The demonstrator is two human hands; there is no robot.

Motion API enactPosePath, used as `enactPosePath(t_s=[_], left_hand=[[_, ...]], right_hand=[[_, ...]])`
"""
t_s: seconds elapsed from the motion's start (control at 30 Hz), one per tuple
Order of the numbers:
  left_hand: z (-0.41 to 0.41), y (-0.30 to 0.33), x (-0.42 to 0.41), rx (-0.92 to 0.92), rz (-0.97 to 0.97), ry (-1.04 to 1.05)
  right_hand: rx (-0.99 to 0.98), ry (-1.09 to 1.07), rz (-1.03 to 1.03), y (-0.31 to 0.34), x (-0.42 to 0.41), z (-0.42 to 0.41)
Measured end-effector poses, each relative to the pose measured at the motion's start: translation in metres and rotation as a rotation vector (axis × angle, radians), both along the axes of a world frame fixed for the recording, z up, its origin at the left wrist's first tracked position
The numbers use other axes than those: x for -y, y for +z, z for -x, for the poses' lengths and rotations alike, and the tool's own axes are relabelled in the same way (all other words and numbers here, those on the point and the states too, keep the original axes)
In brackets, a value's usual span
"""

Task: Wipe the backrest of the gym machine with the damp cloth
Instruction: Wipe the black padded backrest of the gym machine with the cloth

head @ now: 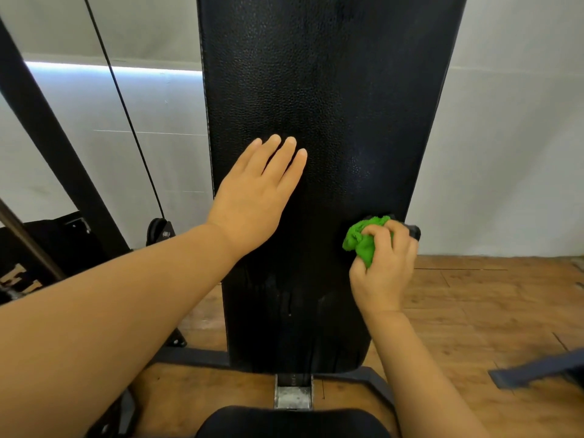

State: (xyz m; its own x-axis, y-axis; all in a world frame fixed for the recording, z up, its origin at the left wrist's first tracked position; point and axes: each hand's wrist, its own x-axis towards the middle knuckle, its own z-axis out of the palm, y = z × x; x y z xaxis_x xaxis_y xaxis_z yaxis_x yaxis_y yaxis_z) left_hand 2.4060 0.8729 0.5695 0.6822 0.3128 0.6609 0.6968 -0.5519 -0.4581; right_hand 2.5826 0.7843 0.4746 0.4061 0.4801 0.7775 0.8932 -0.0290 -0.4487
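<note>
The tall black padded backrest fills the middle of the head view, its textured surface faintly shiny in places. My left hand lies flat on the pad left of centre, fingers straight and pointing up. My right hand grips a bunched bright green cloth and holds it against the pad's right edge, low down. Part of the cloth is hidden under my fingers.
A black seat pad sits at the bottom, with a metal post under the backrest. A black frame beam and thin cable run down the left. Wooden floor spreads right, with a dark bar on it.
</note>
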Motion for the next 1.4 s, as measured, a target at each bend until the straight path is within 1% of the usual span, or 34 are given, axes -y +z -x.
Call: enactPosePath(t_s=[0.1,0.17,0.2,0.27,0.33,0.43,0.53,0.77,0.93,1.03,1.13,1.23,1.4], left_hand=[[0.001,0.001,0.001,-0.008,0.017,-0.002],[0.002,0.002,0.001,-0.02,0.028,0.001],[0.002,0.003,0.001,-0.023,0.031,0.001],[0.003,0.005,0.002,-0.026,0.038,-0.005],[0.004,0.006,0.002,-0.026,0.036,-0.014],[0.006,0.005,0.001,-0.029,0.026,-0.017],[0.005,0.004,0.001,-0.03,0.036,-0.006],[0.007,0.005,-0.002,-0.073,0.034,-0.006],[0.006,0.0,-0.001,-0.089,0.04,0.05],[0.003,-0.006,0.007,-0.075,0.083,0.083],[0.004,-0.03,0.016,-0.172,0.04,0.037],[0.009,-0.06,0.029,-0.298,0.055,0.004],[0.021,-0.081,0.034,-0.356,0.052,-0.004]], right_hand=[[-0.028,-0.03,-0.095,0.033,-0.011,-0.009],[-0.103,-0.049,-0.115,0.05,-0.018,-0.013],[-0.11,-0.049,-0.117,0.051,-0.019,-0.014],[-0.048,-0.034,-0.102,0.034,-0.014,-0.012],[-0.011,-0.033,-0.046,-0.002,-0.003,-0.007],[-0.096,-0.07,0.104,-0.055,0.021,0.008],[-0.145,-0.074,0.242,-0.083,0.035,0.019],[-0.227,-0.072,0.256,-0.078,0.038,0.022],[-0.205,-0.073,0.269,-0.076,0.039,0.019],[-0.202,-0.086,0.246,-0.077,0.037,0.02],[-0.2,-0.09,0.207,-0.079,0.034,0.021],[-0.205,-0.081,0.194,-0.082,0.034,0.022],[-0.225,-0.097,0.208,-0.102,0.038,0.025]])
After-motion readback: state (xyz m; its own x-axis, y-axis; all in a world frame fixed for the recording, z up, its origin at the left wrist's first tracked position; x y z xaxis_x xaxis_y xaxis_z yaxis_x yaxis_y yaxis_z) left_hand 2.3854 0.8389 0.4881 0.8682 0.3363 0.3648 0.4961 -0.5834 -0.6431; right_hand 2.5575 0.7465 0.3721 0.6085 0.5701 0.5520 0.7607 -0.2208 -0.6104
